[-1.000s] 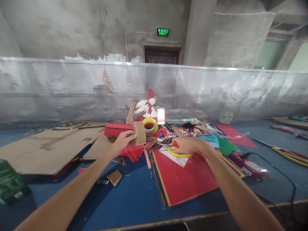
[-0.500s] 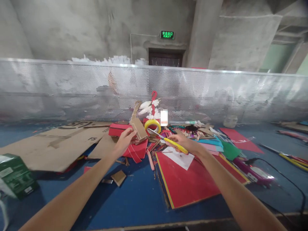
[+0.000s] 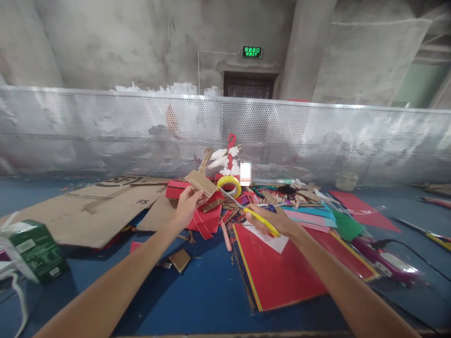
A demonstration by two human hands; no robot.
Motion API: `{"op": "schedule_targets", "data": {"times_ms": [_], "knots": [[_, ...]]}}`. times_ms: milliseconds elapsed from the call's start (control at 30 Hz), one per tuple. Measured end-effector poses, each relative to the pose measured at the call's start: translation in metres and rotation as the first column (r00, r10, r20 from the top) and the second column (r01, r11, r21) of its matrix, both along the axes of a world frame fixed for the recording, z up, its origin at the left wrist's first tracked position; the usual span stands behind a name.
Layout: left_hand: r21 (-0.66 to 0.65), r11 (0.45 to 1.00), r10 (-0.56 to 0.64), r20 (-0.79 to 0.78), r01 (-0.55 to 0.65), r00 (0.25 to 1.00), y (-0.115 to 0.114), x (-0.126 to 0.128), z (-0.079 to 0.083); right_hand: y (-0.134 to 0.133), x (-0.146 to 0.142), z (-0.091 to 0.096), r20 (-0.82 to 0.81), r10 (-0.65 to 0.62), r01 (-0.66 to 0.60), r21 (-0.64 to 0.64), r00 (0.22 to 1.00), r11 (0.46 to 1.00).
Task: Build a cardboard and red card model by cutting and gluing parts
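My left hand point(image 3: 188, 206) pinches a small piece of brown cardboard point(image 3: 200, 181), marked with thin pale lines, between thumb and fingers. My right hand point(image 3: 269, 219) grips a pair of scissors point(image 3: 261, 221) with yellow handles. Their metal blades point left towards the cardboard's right corner; whether they touch it I cannot tell. Just behind the blade tips stands a yellow roll of tape point(image 3: 229, 180). A red box-like piece point(image 3: 174, 188) is partly hidden by my left hand. Beneath the scissors, a white sheet of paper point(image 3: 273, 241) lies on a stack of red sheets point(image 3: 285, 277).
Large flat cardboard point(image 3: 116, 206) covers the left of the blue table point(image 3: 197, 300), with a green box point(image 3: 38, 253) in front. Coloured paper and scraps crowd the middle. A purple device point(image 3: 384, 263) with a black cable sits right. A perforated metal screen point(image 3: 289, 136) stands behind.
The cardboard in my left hand has turned from a steep tilt to a flatter one. My right hand still holds the scissors, blades towards it. The whole view has shifted slightly left.
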State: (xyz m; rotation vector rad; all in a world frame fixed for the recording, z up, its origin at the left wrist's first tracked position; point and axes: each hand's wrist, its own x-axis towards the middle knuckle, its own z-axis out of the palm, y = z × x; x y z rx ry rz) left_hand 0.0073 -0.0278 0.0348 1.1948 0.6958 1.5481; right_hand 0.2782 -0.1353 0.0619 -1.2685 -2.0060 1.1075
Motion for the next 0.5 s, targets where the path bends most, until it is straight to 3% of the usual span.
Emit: {"op": "schedule_targets", "data": {"times_ms": [167,333,500], "knots": [[0.002,1.000,-0.004,0.021,0.003,1.000,-0.005,0.003,0.004,-0.011,-0.007,0.010,0.018,0.081,-0.081,-0.004,0.997,0.997],[-0.057,0.996,-0.072,0.006,0.072,0.997,-0.014,0.015,0.006,-0.010,-0.018,0.008,0.075,0.058,-0.063,0.073,0.996,0.995],[-0.063,0.993,-0.097,0.017,0.098,0.995,-0.022,0.023,0.008,-0.008,-0.017,0.004,-0.028,0.086,-0.084,0.071,0.996,0.994]]}}
